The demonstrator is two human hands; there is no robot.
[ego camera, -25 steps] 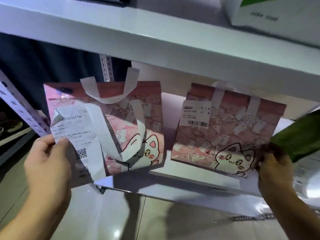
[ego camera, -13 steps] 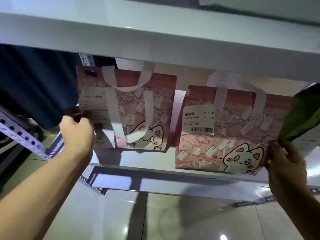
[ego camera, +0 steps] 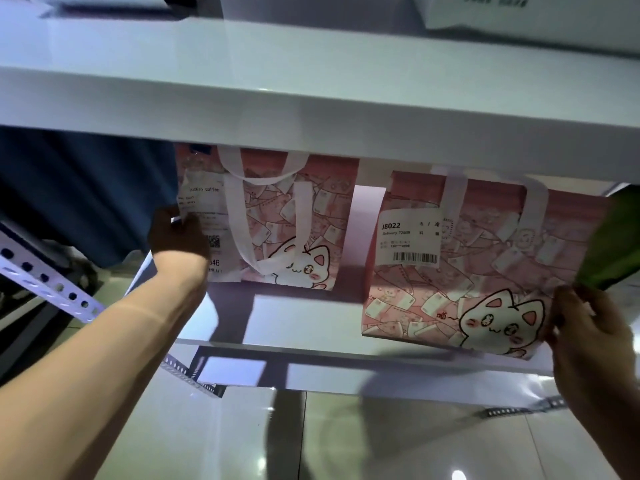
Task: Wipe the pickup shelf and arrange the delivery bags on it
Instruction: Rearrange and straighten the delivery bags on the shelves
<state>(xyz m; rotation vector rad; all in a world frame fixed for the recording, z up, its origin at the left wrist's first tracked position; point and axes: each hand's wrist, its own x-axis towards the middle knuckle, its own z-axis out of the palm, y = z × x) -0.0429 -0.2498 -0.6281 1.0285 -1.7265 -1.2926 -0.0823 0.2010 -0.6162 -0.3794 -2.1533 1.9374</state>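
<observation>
Room: glossy pale floor tiles below, a dark blue surface behind the rack at far left, dim light under the shelves.
Upper shelf [ego camera: 311, 95]: white, wide, overhanging the bags and hiding their top edges; white boxes stand on it.
Pickup shelf [ego camera: 294, 317]: white board on which both bags stand upright, side by side with a gap between; a perforated metal upright [ego camera: 45, 282] carries it at left.
Right bag [ego camera: 485, 271]: pink cat-print delivery bag, nearer the front edge, slightly tilted, white label reading J8022 with a barcode.
Left bag [ego camera: 294, 220]: same print, set farther back, white strap handles drooping down its face, a long receipt [ego camera: 201, 216] hanging at its left edge.
Handling: both look like light, soft-sided fabric or laminated bags that flex and could tip; contents unseen, possibly drinks, so I judge they want to be kept upright. Side edges or the base corners seem the firmest hold; the floppy handles and the loose receipt seem poor ones.
Green item [ego camera: 613, 247]: dark green, partly out of frame at right, touching the right bag's edge; what it is I cannot tell.
Left hand [ego camera: 176, 233]: at the left bag's left edge, fingers curled around the edge and receipt.
Right hand [ego camera: 585, 327]: at the right bag's lower right corner, fingers bent, pinching that corner.
</observation>
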